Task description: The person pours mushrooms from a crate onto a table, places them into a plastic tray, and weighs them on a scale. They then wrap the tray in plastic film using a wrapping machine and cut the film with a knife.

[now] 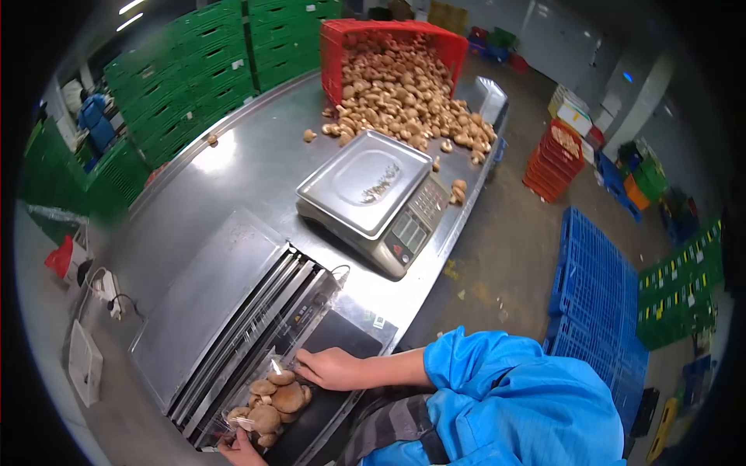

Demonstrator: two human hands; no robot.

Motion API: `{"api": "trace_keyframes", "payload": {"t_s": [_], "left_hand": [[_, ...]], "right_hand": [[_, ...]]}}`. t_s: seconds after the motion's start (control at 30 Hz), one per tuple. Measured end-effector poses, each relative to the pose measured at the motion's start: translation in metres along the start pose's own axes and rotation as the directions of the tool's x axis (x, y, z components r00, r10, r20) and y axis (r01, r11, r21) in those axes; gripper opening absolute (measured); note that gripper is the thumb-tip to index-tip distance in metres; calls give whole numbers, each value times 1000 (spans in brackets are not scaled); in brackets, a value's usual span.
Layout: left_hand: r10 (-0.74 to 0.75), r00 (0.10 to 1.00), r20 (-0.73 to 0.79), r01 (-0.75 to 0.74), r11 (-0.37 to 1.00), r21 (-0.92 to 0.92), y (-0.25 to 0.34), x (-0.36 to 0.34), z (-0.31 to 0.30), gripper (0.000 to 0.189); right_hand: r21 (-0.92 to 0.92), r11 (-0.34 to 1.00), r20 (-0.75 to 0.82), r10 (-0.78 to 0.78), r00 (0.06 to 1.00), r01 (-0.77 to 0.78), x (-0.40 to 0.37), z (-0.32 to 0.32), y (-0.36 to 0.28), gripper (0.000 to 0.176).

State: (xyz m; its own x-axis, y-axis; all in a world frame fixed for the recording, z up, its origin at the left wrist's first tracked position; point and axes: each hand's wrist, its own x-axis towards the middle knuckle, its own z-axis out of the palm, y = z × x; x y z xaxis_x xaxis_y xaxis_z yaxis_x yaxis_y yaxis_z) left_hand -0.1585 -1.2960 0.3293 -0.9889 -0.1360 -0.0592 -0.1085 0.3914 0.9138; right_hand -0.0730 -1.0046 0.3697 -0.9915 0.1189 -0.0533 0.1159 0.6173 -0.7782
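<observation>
A clear plastic bag of shiitake mushrooms [286, 398] lies along the front edge of a metal machine with long parallel bars [260, 311], its film reaching over the nearest bars. At the bag's upper end, my right hand [334, 368] is closed, thumb and fingers pinching the film. My left hand [242, 451] grips the lower end, with its thumb on the bag; part of this hand is cut off by the frame's bottom. Beside the right hand is a dark flat plate [342, 339].
Beyond the machine, a digital scale [369, 186] stands on the steel table [256, 171]. A tipped red crate [332, 66] spills shiitake mushrooms [404, 93] behind it. Green crates [179, 70] are stacked at the left; blue pallets [594, 287] stand at the right.
</observation>
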Motion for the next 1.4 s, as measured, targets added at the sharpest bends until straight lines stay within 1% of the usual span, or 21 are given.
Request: {"api": "trace_keyframes", "payload": {"t_s": [0.03,0.1,0.2,0.3,0.4,0.53,0.6,0.63,0.67,0.8,0.9,1.03,1.1,1.17,1.2,1.23,1.27,1.3,1.33,1.37,1.4], "left_hand": [[-40,999,24,37,994,98,24,-9,0,45],[-118,992,48,98,949,300,67,-25,-1,55],[66,993,95,-69,997,27,-19,13,-18,45],[115,993,20,-116,979,170,-14,10,-16,52],[172,984,-42,-131,870,476,12,-4,-8,64],[222,975,21,-168,670,723,14,5,-17,71],[245,964,104,-235,604,761,13,10,-30,65],[106,994,32,-100,737,668,23,4,-24,61],[53,998,33,-62,768,637,26,2,-24,59],[-14,1000,-22,25,799,601,37,-16,-11,58],[-70,997,-44,83,834,545,38,-27,-9,57],[-111,993,51,82,916,391,41,-11,8,57],[-131,977,169,90,969,230,44,9,34,58],[-202,923,328,213,977,2,44,25,57,59],[-266,859,438,364,918,-158,43,31,60,59],[-353,739,574,595,742,-309,42,36,53,59],[-402,623,671,753,540,-376,39,35,35,60],[-419,561,714,818,413,-400,34,31,13,61],[-407,590,697,794,451,-409,27,23,-10,61],[-312,766,562,565,744,-357,28,13,-18,60],[-192,904,383,250,962,-108,28,4,-26,58]], "right_hand": [[28,1000,-16,-8,1000,8,0,-1,1,27],[254,965,-113,-36,993,64,-3,-3,11,24],[516,855,-166,42,985,50,-16,-14,15,17],[345,906,-413,-90,906,247,-29,-19,27,12],[366,851,-446,-195,874,377,-69,-40,40,12],[458,822,-380,-161,911,337,-146,-42,79,12],[519,838,-290,-11,957,167,-178,-10,121,17],[530,846,-232,85,969,53,-195,4,141,18],[528,847,-170,175,970,-61,-212,16,162,19],[615,713,-86,485,870,-337,-272,50,208,19],[618,651,-45,589,807,-441,-308,95,237,19],[585,603,-77,707,703,-542,-346,116,260,18],[568,566,-115,774,623,-598,-356,119,268,19],[545,539,-152,817,557,-643,-364,117,279,19],[539,539,-180,824,537,-647,-365,114,282,19],[547,547,-211,823,528,-634,-368,110,285,20],[484,535,-248,843,478,-692,-366,103,286,21],[500,589,-338,807,484,-635,-366,105,293,21],[491,597,-349,802,484,-635,-362,101,297,21],[494,652,-408,758,510,-575,-359,103,299,23],[511,604,-361,797,485,-612,-356,109,299,24]]}}
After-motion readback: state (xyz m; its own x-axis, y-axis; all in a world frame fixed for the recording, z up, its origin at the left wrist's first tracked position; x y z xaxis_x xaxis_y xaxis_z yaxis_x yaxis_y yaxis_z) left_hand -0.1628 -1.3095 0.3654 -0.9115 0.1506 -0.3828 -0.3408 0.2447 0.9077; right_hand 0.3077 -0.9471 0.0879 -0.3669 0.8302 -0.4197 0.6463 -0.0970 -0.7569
